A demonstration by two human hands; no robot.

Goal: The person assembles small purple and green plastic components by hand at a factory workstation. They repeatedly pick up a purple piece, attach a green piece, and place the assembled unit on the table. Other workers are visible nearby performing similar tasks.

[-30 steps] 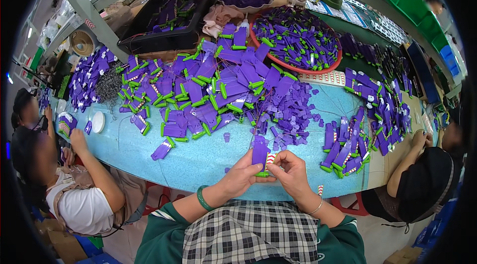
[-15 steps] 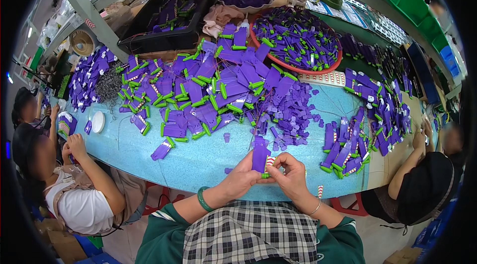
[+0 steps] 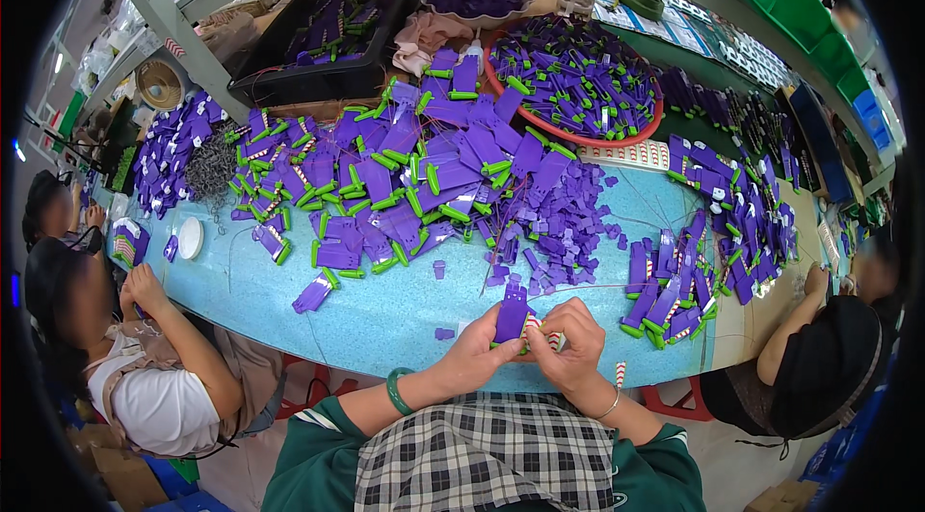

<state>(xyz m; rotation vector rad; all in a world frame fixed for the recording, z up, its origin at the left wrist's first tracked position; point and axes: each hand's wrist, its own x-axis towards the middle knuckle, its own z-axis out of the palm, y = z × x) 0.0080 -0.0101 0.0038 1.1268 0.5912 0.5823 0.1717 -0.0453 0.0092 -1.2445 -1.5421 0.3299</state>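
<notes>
Well on the near side of the round red plastic basket (image 3: 620, 140), the left hand (image 3: 469, 355) gripped a flat purple plastic piece (image 3: 512, 311). The right hand (image 3: 574, 346) pinched a red-and-white chevron-patterned strip (image 3: 532, 322) at that piece's right edge; whether the strip was fixed there could not be told. Farther off, 1 heap of small purple plastic tabs (image 3: 556, 223) lay just before the basket. A broad pile of purple plastic pieces with green ends (image 3: 395, 165) spread to the basket's left, and 1 rectangular black plastic tray (image 3: 308, 86) stood left of it too.

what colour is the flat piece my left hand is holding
The flat piece is purple; it shows best in the head view.
</notes>
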